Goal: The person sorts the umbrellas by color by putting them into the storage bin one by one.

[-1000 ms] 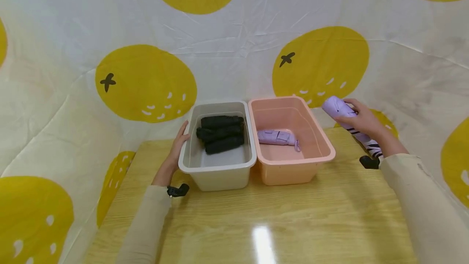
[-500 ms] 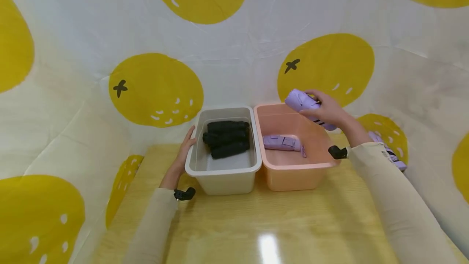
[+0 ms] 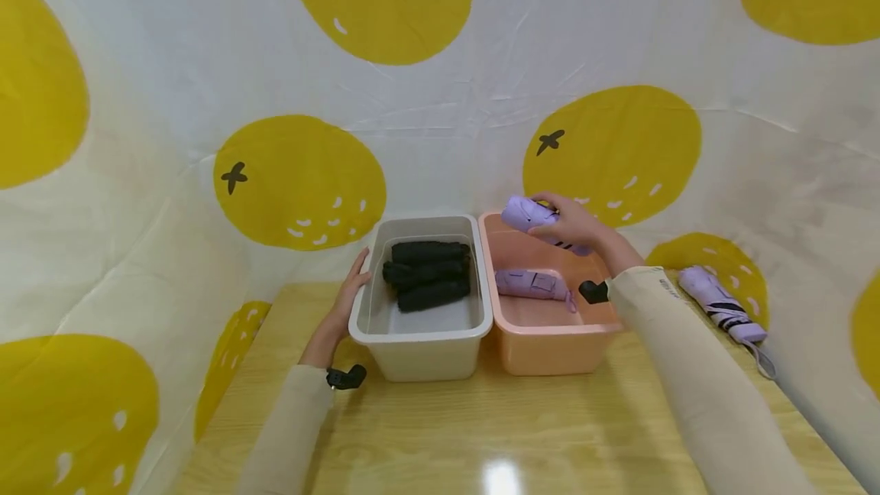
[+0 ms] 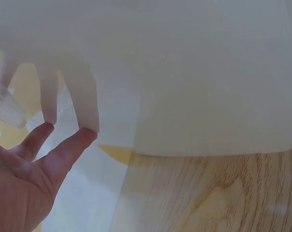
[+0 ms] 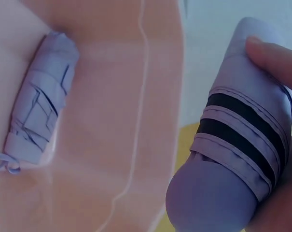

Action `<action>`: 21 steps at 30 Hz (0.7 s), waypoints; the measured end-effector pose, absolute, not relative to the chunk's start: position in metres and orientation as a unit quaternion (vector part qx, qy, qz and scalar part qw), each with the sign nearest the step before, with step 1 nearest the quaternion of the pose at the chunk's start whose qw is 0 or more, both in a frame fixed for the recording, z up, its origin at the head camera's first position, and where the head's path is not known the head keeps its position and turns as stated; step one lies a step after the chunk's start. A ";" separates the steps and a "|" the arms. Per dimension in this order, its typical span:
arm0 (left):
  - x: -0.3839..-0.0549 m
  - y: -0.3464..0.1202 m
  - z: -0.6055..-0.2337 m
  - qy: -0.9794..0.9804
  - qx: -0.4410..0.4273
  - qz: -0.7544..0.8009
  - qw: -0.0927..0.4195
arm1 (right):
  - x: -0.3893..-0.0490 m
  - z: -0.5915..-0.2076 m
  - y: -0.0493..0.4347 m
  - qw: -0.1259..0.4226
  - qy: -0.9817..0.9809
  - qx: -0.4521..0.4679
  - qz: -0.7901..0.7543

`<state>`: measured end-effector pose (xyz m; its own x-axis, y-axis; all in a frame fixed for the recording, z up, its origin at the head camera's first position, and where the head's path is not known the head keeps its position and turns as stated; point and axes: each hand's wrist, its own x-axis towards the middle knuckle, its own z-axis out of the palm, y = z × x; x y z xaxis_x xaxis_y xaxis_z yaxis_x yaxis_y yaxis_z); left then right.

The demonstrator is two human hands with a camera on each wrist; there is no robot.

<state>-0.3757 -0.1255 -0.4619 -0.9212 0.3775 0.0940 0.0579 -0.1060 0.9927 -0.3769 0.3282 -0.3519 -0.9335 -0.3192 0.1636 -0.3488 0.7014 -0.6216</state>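
My right hand (image 3: 576, 226) grips a folded lilac umbrella (image 3: 524, 213) above the back of the pink bin (image 3: 550, 356). In the right wrist view two black bands cross this umbrella (image 5: 237, 130), and its rounded end points down. A second lilac umbrella (image 3: 528, 284) lies on the pink bin's floor, its wrist loop to the right. My left hand (image 3: 347, 298) touches the left side of the light grey bin (image 3: 422, 359). Fingertips (image 4: 88, 135) rest against its glossy wall in the left wrist view. Black folded umbrellas (image 3: 429, 273) lie stacked side by side inside the grey bin.
A third lilac umbrella (image 3: 720, 305) with dark bands lies at the right of the wooden table (image 3: 426, 434), beside my sleeve. The two bins stand side by side. A white cloth (image 3: 440, 136) with yellow fruit shapes hangs behind and at the sides.
My right hand has carried its lilac umbrella leftward from the table's right side to over the pink bin. The other banded umbrella there now shows fully. My left hand stays at the grey bin.
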 end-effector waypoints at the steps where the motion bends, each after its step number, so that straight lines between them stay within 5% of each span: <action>1: -0.376 -0.125 -0.462 0.661 0.165 0.723 0.109 | -0.378 -0.354 0.328 0.018 -0.920 0.183 0.345; 12: -0.376 -0.130 -0.438 0.660 0.166 0.727 0.093 | -0.412 -0.374 0.320 0.056 -0.942 0.233 0.234; 21: -0.377 -0.132 -0.438 0.665 0.164 0.722 0.093 | -0.418 -0.390 0.316 0.015 -0.912 0.229 0.341</action>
<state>-0.3772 -0.1321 -0.4384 -0.9287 0.3528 0.1140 0.0846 -0.0978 0.9916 -0.4178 0.3162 -0.3901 -0.8948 -0.4075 0.1827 -0.4274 0.6630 -0.6146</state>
